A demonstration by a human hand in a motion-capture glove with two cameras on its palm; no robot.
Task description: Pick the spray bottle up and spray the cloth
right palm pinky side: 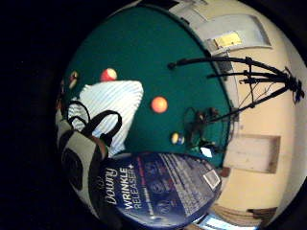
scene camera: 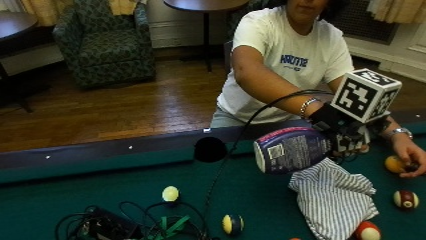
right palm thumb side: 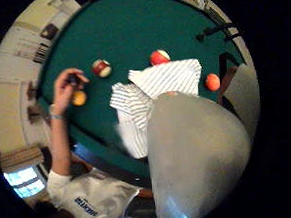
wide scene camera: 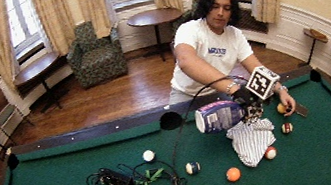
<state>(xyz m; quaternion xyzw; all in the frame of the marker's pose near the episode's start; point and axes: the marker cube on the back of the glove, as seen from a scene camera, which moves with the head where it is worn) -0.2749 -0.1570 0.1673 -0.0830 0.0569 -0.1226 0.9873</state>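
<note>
Fingers of the black-gloved right hand (scene camera: 343, 131) are curled round the neck end of the large blue-and-white plastic spray bottle (scene camera: 291, 149), which is held lifted and lying sideways right of centre in the outside view, its base turned toward the camera. Just below it, at the lower right of that frame, the crumpled white-and-grey striped cloth (scene camera: 334, 197) lies on the green felt pool table (scene camera: 100, 185), among several billiard balls. The bare left hand (scene camera: 407, 161) rests at the right edge, over a yellow ball. Whether the nozzle is aimed at the cloth cannot be told. The bottle is judged rigid, smooth and bulky, heavier toward its base if full, so hold is best taken at the narrow neck by the trigger. The cloth is judged soft and light.
</note>
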